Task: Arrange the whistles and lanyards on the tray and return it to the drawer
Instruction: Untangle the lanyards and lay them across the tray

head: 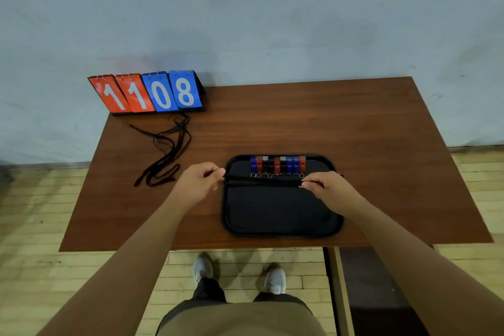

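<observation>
Four flip cards of the scoreboard point(147, 93) stand at the far left corner of the table point(300, 123), reading 11 and 08. Just in front of it lies a heap of loose lanyards point(166, 153), black and tangled, well apart from the tray.

Left hand point(200, 180) is at the tray's left rim, thumb and forefinger pinching one end of a single lanyard point(261, 180). The cord runs straight across the tray point(281, 210), left to right. Its long axis is parallel to the row of whistles point(278, 165) along the far rim, and it sits just nearer than their rings.

Right hand point(327, 188) pinches the other end, remaining fingers curled.

Judgement: the cord is slung between the two hands, both equally near, so laying it means lowering it straight down. It could snag the rings. The heap is nearer the left hand
</observation>
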`<action>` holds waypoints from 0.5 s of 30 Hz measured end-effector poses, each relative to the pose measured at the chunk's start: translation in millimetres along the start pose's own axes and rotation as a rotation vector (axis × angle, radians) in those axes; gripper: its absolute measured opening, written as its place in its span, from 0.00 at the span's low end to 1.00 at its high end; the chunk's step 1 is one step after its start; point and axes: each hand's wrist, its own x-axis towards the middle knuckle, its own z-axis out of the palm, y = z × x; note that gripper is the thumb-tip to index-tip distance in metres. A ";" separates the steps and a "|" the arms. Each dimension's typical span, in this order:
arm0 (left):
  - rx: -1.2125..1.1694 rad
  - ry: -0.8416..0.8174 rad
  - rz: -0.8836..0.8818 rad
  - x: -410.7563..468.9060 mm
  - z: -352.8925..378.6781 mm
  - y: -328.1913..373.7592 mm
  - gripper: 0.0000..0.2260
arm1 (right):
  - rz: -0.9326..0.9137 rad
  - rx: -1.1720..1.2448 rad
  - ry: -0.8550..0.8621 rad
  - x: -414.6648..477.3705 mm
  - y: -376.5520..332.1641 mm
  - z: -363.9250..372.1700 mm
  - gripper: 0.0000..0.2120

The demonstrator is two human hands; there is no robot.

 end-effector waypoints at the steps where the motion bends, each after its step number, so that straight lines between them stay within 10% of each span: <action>1: 0.030 -0.005 -0.007 1.8 4.9 -3.3 0.13 | 0.007 -0.021 -0.017 0.5 10.6 1.5 0.13; 15: 0.088 0.068 -0.216 32.9 59.4 -58.5 0.03 | 0.198 -0.110 0.021 17.4 97.5 17.6 0.11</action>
